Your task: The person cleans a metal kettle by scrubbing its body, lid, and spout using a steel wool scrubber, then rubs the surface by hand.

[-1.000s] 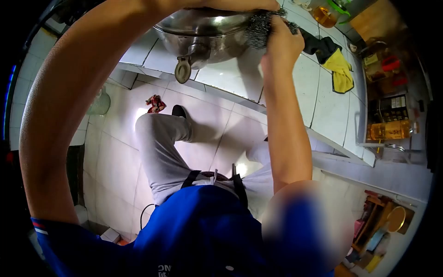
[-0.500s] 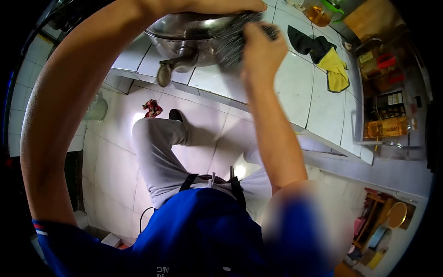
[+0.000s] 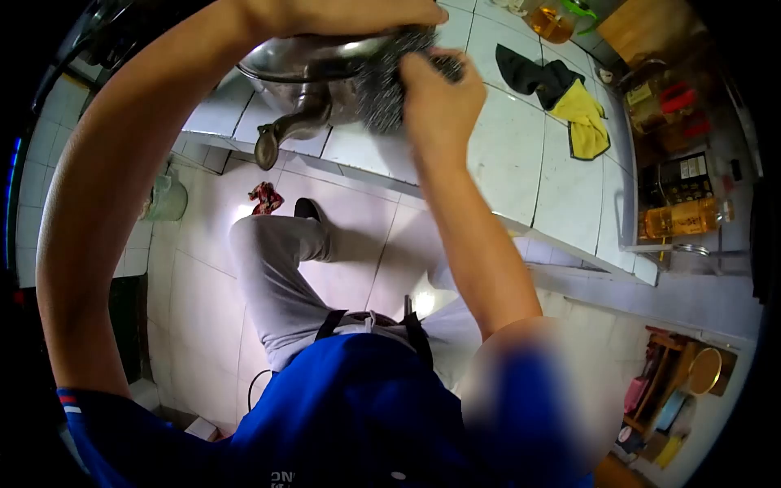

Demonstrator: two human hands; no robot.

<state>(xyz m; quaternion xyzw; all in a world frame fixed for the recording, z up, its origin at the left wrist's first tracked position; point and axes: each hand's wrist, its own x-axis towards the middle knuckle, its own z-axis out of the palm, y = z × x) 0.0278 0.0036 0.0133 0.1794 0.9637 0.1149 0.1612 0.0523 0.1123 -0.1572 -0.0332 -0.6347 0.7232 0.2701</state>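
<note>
1. Steel kettle [image 3: 321,58] under the left hand [image 3: 390,15] (can't tell its grip, tbh), spout [image 3: 285,130] swung further left.
2. Steel wool [image 3: 382,89] clenched in the right hand [image 3: 443,93], now nearer the spout.
3. Shirt lettering [image 3: 281,477] below both hands: "ON", rest unreadable.

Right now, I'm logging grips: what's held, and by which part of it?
The right hand holds the scrubber by its side away from the pot; whether the left hand grips is unclear.
</note>
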